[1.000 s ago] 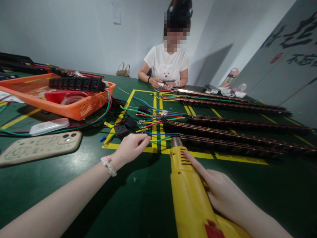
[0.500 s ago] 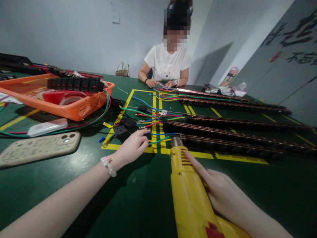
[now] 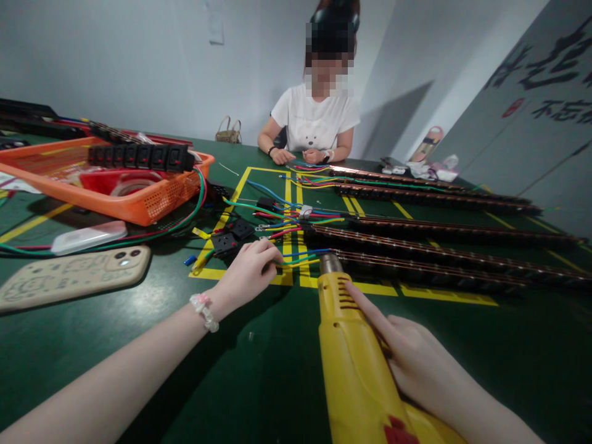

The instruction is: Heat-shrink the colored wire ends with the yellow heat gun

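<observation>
My right hand (image 3: pixel 414 351) is wrapped round a yellow heat gun (image 3: pixel 354 351), its index finger stretched along the vented barrel. The gun's metal nozzle (image 3: pixel 330 264) is beside the near end of a long black strip (image 3: pixel 430 271) with copper rails. Blue, green and yellow wires (image 3: pixel 305 258) run left from that end to my left hand (image 3: pixel 254 265). Its fingers are closed on these wires, and their ends are hidden by the hand. Just behind it lie black sockets (image 3: pixel 225 245) and other wires with ring terminals (image 3: pixel 263 229).
Several more black strips (image 3: pixel 462 230) lie across the green table (image 3: pixel 222 382). At left are an orange basket (image 3: pixel 134 209) holding parts, a clear-lidded box (image 3: pixel 90 237) and a phone (image 3: pixel 78 277). A co-worker (image 3: pixel 319 123) sits opposite, hands near other wires.
My left hand's fingers have curled in on the wires, and the blue wire has shifted slightly. The heat gun stays in place. The co-worker's hands have moved slightly.
</observation>
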Demonstrator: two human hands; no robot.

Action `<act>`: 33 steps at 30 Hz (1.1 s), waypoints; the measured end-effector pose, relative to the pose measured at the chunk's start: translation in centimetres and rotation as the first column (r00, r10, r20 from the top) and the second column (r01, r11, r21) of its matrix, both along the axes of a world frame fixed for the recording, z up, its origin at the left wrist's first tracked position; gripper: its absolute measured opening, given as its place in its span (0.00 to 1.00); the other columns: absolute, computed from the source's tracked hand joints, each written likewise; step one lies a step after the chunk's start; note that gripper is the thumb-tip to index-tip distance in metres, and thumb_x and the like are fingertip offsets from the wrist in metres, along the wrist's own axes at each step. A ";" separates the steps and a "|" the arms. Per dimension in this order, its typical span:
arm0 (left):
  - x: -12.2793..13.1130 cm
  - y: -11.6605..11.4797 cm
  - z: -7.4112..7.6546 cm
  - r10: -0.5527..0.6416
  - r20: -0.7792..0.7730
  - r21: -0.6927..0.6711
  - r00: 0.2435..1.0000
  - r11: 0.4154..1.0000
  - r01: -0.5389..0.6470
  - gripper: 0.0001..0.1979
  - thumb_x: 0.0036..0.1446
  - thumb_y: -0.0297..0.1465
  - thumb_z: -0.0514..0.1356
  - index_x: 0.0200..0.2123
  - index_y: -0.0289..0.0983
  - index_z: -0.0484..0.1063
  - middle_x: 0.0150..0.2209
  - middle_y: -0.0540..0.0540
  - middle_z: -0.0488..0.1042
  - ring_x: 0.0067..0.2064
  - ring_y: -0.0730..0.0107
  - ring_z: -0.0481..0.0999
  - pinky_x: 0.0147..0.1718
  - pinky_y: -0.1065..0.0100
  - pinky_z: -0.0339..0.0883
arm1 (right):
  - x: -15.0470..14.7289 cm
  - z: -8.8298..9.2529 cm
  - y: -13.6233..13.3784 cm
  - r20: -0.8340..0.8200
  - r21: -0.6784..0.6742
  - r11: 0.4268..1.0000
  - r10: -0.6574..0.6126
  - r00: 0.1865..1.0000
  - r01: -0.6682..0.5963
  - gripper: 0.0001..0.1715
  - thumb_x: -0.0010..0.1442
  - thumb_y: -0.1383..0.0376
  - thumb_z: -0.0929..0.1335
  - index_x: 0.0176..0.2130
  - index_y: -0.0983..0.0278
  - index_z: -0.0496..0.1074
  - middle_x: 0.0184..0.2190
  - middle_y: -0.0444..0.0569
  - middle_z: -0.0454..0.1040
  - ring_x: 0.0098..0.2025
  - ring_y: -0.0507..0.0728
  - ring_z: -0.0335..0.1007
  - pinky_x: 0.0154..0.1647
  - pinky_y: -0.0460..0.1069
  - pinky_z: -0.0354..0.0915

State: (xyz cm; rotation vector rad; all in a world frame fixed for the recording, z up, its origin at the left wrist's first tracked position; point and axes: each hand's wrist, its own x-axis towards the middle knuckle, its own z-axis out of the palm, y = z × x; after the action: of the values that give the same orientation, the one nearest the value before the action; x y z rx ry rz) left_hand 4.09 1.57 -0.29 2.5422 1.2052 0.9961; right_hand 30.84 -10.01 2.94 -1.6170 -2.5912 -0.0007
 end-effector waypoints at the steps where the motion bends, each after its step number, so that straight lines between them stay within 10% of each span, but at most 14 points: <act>1: 0.0 0.0 0.0 -0.001 0.011 0.020 1.000 1.000 0.001 0.09 0.53 0.24 0.49 0.34 0.36 0.68 0.38 0.48 0.67 0.42 0.73 0.66 0.44 0.64 0.59 | 0.0 0.0 0.0 0.001 0.000 1.000 -0.001 1.000 0.001 0.45 0.55 0.73 0.57 0.64 0.57 0.29 0.19 0.41 0.63 0.22 0.53 0.62 0.24 0.44 0.55; 14: 0.0 0.3 -0.1 0.033 0.298 -0.073 0.954 0.997 -0.012 0.11 0.57 0.29 0.52 0.44 0.37 0.65 0.41 0.49 0.69 0.38 0.79 0.68 0.38 0.74 0.64 | 0.2 0.4 -0.4 -0.072 0.138 0.990 0.000 0.997 0.010 0.45 0.54 0.74 0.58 0.64 0.56 0.34 0.19 0.41 0.64 0.21 0.51 0.62 0.23 0.43 0.56; 33: -0.2 0.2 0.5 0.162 0.272 -0.280 0.949 0.956 -0.083 0.18 0.57 0.42 0.51 0.26 0.33 0.61 0.22 0.52 0.61 0.24 0.82 0.57 0.23 0.77 0.50 | 0.5 0.1 0.1 -0.006 0.039 0.992 -0.121 0.993 0.121 0.45 0.55 0.73 0.58 0.64 0.56 0.31 0.20 0.42 0.64 0.23 0.53 0.64 0.26 0.46 0.59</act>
State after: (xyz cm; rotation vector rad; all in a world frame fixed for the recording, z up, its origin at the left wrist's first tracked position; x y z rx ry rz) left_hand 3.92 1.80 0.17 2.0529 1.3208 1.1063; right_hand 31.38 -9.90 3.00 -1.7558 -2.4696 -0.0568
